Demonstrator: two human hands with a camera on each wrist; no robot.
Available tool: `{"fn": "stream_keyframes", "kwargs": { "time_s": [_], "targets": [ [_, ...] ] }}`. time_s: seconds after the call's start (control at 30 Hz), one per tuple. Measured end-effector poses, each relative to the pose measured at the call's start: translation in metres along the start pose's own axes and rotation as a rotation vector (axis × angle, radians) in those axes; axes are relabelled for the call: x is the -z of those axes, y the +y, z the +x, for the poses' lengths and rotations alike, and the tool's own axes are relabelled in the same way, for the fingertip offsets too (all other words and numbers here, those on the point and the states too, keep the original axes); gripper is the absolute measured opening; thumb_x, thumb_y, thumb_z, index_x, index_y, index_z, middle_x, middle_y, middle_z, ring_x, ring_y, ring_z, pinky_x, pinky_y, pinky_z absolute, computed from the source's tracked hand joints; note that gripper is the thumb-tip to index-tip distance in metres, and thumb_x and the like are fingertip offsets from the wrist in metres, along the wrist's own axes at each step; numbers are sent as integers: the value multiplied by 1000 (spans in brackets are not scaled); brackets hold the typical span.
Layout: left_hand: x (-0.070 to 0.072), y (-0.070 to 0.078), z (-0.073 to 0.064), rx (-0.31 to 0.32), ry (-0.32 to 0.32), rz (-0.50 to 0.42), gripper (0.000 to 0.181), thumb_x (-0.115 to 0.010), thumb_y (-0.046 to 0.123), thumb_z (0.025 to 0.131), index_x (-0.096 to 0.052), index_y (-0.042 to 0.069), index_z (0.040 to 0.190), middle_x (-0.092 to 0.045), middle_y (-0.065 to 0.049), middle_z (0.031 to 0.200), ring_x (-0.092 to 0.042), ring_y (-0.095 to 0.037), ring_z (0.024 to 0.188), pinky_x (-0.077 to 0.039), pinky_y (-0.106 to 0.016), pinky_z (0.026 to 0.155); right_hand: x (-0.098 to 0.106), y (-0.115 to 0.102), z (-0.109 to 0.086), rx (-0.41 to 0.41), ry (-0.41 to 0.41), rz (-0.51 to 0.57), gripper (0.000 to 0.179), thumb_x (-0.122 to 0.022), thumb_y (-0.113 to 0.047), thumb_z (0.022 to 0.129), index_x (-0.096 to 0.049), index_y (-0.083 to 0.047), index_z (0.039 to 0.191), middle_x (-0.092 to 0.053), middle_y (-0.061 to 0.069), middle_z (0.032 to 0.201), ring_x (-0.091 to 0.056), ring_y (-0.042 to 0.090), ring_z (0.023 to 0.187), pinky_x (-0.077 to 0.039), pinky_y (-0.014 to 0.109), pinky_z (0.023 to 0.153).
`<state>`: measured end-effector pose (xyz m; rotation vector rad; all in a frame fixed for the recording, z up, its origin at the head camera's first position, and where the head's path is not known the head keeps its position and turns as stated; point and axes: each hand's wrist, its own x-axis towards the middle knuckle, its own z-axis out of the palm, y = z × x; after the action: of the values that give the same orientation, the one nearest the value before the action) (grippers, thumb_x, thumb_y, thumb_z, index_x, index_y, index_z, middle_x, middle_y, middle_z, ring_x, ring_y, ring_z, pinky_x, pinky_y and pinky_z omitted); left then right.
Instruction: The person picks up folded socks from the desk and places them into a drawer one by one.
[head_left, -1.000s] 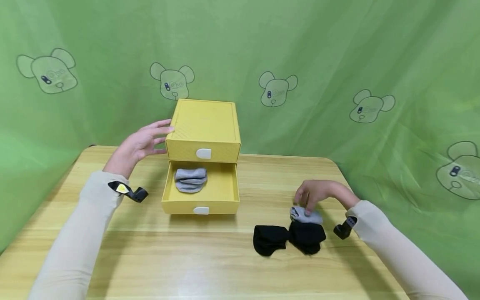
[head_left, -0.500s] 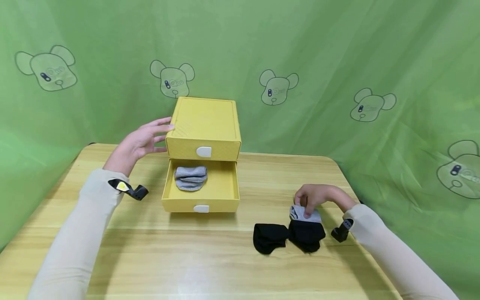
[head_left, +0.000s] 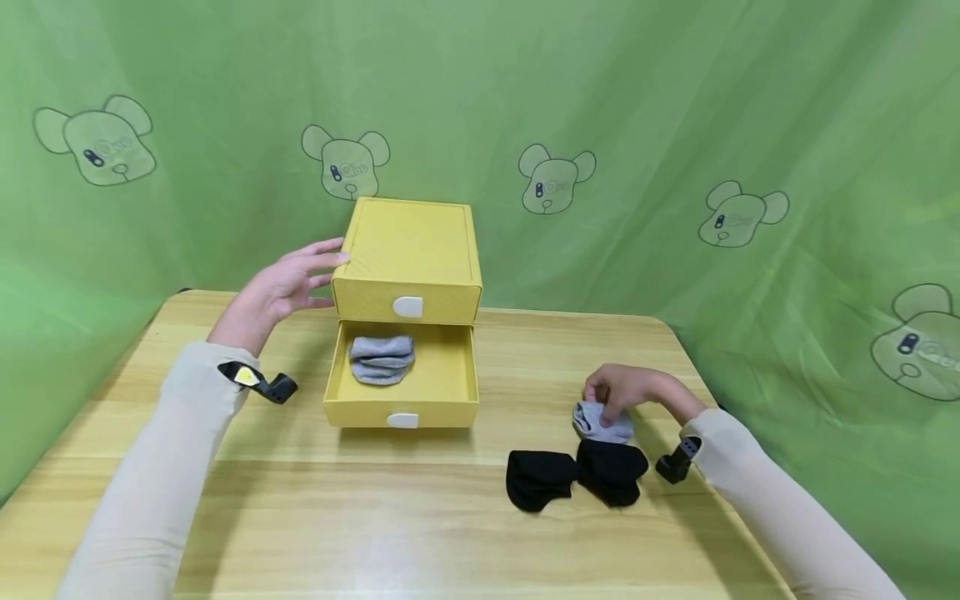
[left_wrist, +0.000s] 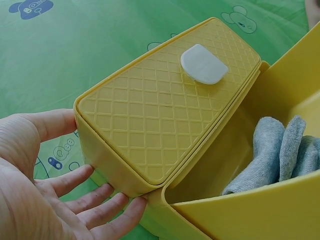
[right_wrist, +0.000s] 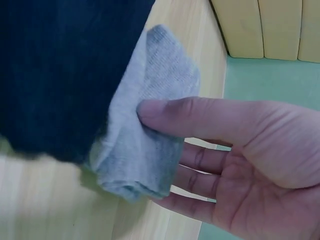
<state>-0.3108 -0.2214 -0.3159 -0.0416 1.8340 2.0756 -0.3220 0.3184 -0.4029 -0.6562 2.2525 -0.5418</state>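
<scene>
My right hand (head_left: pixel 626 388) pinches a folded grey sock (right_wrist: pixel 155 90) between thumb and fingers, just behind two folded black socks (head_left: pixel 611 471) on the table. In the right wrist view the dark sock covers part of the grey one. At the left, my left hand (head_left: pixel 281 287) rests with spread fingers against the side of a yellow drawer box (head_left: pixel 412 242). The box's lower drawer (head_left: pixel 442 375) is pulled out, and another folded grey sock (head_left: pixel 381 360) lies in its left part. The upper drawer front with its white tab (left_wrist: pixel 204 64) is closed.
Everything stands on a light wooden table (head_left: pixel 420 517). A green curtain (head_left: pixel 645 100) printed with bear heads hangs behind and around it.
My right hand has drawn the grey sock slightly left and back, so it lies less under the black sock. My left hand and the drawer box have stayed in place.
</scene>
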Motion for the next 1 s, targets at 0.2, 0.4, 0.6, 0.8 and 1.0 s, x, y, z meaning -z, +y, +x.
{"fn": "stream_keyframes", "kwargs": {
  "time_s": [0.2, 0.4, 0.6, 0.8, 1.0],
  "targets": [
    [0, 0, 2, 2, 0, -1, 76, -58, 26, 104, -13, 26, 165, -10, -4, 173, -9, -29, 160, -14, -58, 128, 1, -2, 4, 33, 38, 50, 29, -79, 5, 75, -61, 2, 97, -65, 9, 92, -57, 17, 84, -50, 25, 69],
    [1, -1, 0, 2, 2, 9, 76, -58, 27, 105, -12, 26, 165, -10, -4, 173, -10, -29, 160, -15, -58, 128, 4, -6, 6, 29, 74, 51, 28, -77, 4, 79, -59, 1, 100, -64, 10, 95, -57, 18, 87, -50, 27, 71],
    [0, -1, 1, 2, 6, 7, 75, -58, 27, 105, -14, 26, 165, -9, -3, 173, -9, -29, 160, -15, -58, 128, 7, -14, 5, 22, 102, 35, 30, -76, 2, 85, -62, 1, 111, -66, 14, 102, -60, 20, 91, -51, 28, 71],
    [-1, -1, 0, 5, 7, 4, 75, -58, 27, 105, -13, 26, 165, -8, -3, 173, -9, -29, 160, -15, -58, 128, 9, -19, 9, 48, 108, 5, 35, -73, 0, 89, -64, 3, 123, -68, 16, 104, -62, 21, 92, -52, 28, 70],
    [0, 0, 0, 3, 2, 7, 76, -58, 28, 104, -13, 26, 165, -7, -3, 173, -8, -29, 160, -15, -58, 128, 16, -26, 11, 61, 134, 18, 39, -73, -1, 89, -64, 4, 127, -69, 15, 106, -63, 22, 96, -55, 31, 77]
  ]
}}
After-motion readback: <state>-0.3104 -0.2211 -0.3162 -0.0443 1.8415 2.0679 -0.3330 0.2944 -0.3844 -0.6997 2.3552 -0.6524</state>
